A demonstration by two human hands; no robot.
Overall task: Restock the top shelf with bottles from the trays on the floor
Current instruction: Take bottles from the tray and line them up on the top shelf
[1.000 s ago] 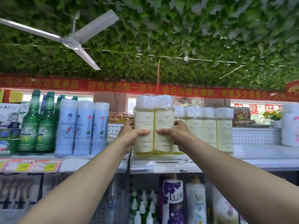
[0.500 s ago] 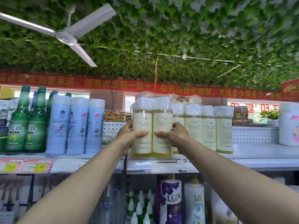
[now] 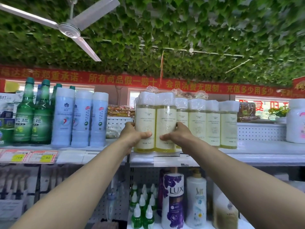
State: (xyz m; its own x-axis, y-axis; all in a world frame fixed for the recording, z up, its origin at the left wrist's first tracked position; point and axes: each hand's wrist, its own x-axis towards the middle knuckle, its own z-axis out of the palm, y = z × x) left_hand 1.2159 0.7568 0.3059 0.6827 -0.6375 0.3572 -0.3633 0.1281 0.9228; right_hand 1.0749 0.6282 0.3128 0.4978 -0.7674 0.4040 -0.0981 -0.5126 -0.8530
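From the left I saw green glass bottles (image 3: pixel 24 113) and pale blue plastic cylinders (image 3: pixel 80 119). My left hand (image 3: pixel 132 138) and right hand (image 3: pixel 178 136) gripped a film-wrapped pair of yellow bottles (image 3: pixel 155 123) upright on the white metal top shelf (image 3: pixel 247 156), touching matching bottles (image 3: pixel 212 124) rightward

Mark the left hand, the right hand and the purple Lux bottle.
left hand (image 3: pixel 133 138), head view, back of hand.
right hand (image 3: pixel 179 137), head view, back of hand.
purple Lux bottle (image 3: pixel 173 200), head view, front label.
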